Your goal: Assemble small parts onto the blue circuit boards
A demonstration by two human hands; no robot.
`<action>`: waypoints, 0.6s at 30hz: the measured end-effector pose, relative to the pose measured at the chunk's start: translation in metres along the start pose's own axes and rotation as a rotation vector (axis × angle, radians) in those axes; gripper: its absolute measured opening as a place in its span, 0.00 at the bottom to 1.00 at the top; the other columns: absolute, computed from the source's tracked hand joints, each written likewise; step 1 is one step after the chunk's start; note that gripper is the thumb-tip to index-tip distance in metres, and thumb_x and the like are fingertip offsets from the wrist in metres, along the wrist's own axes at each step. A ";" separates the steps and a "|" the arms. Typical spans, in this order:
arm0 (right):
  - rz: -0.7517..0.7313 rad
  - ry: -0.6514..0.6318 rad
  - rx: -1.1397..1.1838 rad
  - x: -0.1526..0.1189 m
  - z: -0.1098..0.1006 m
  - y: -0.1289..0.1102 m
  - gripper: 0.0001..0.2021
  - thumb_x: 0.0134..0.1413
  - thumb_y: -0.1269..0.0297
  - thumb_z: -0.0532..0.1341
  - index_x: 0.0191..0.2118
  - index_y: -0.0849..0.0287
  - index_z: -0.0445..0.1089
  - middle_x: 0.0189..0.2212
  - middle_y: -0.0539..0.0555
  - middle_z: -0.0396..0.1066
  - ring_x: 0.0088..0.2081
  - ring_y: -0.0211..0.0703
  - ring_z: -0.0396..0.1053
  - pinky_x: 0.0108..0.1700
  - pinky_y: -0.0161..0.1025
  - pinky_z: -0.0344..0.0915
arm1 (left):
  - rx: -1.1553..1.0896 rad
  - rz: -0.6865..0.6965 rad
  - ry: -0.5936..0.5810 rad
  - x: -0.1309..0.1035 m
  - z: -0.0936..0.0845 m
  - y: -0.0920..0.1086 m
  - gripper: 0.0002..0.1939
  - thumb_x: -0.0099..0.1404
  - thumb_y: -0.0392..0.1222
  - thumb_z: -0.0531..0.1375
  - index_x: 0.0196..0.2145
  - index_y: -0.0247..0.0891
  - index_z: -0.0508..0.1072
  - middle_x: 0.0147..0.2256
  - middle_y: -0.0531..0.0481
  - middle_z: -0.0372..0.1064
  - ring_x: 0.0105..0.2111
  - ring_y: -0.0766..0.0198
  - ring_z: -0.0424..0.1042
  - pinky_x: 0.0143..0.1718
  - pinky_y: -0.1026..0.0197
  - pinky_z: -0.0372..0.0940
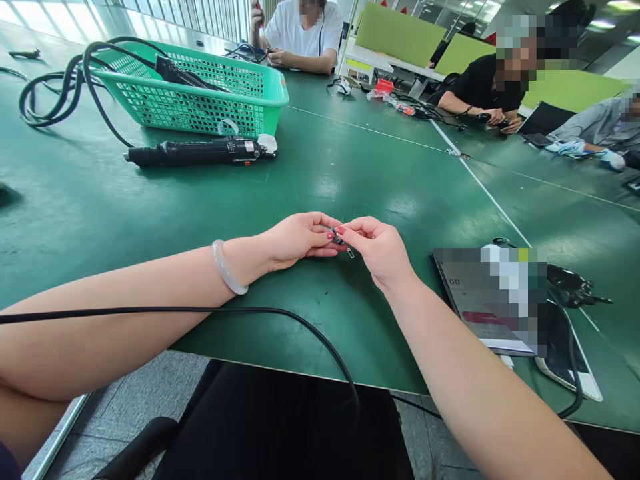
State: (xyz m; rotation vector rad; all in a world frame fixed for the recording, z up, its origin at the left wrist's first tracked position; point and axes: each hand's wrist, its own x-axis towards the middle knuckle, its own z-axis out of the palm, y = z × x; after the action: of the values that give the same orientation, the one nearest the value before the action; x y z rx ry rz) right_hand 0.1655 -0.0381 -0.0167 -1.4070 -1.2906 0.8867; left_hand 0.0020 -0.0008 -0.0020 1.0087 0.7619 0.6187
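Observation:
Over the green table (pixel 320 173), near its front edge, my two hands meet. My left hand (pixel 305 239) comes from the left, its thumb and fingers closed round a small dark metallic part (pixel 337 235). My right hand (pixel 376 248) pinches at the same part from the right with thumb and index finger. A small pale clip-like piece (pixel 351 253) hangs just below the fingertips, between the hands. The part's details are too small to tell. A pale bangle (pixel 229 268) sits round my left wrist.
A green basket (pixel 200 100) with cables and a black power screwdriver (pixel 200 152) lie at the back left. A tablet (pixel 490 300) and phone-like device (pixel 565 347) are at the right. A black cable (pixel 280 312) crosses my left forearm. Other people sit beyond.

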 end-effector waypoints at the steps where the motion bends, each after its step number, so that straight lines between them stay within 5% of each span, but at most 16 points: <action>1: 0.002 0.000 0.003 0.000 0.000 0.000 0.12 0.41 0.55 0.70 0.29 0.58 0.76 0.31 0.52 0.74 0.31 0.39 0.68 0.37 0.42 0.67 | 0.003 -0.001 0.002 0.000 0.000 0.000 0.08 0.65 0.23 0.55 0.38 0.31 0.71 0.34 0.47 0.76 0.34 0.69 0.77 0.52 0.54 0.70; 12: -0.075 0.048 -0.093 0.000 0.003 0.003 0.12 0.42 0.53 0.70 0.29 0.58 0.77 0.34 0.53 0.72 0.28 0.35 0.63 0.31 0.38 0.63 | 0.013 -0.001 0.013 -0.002 0.000 0.001 0.07 0.66 0.24 0.55 0.37 0.31 0.71 0.32 0.48 0.76 0.34 0.69 0.77 0.52 0.55 0.70; 18: -0.033 0.122 -0.077 0.002 -0.001 -0.001 0.16 0.44 0.48 0.68 0.30 0.58 0.77 0.23 0.49 0.69 0.24 0.35 0.58 0.28 0.37 0.58 | 0.014 -0.008 0.037 -0.002 0.002 0.001 0.07 0.67 0.24 0.55 0.39 0.31 0.70 0.32 0.46 0.75 0.36 0.67 0.78 0.52 0.55 0.70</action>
State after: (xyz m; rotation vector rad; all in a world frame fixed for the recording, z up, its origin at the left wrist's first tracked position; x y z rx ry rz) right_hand 0.1666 -0.0361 -0.0151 -1.4726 -1.2637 0.7244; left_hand 0.0026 -0.0032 0.0007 1.0083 0.8039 0.6275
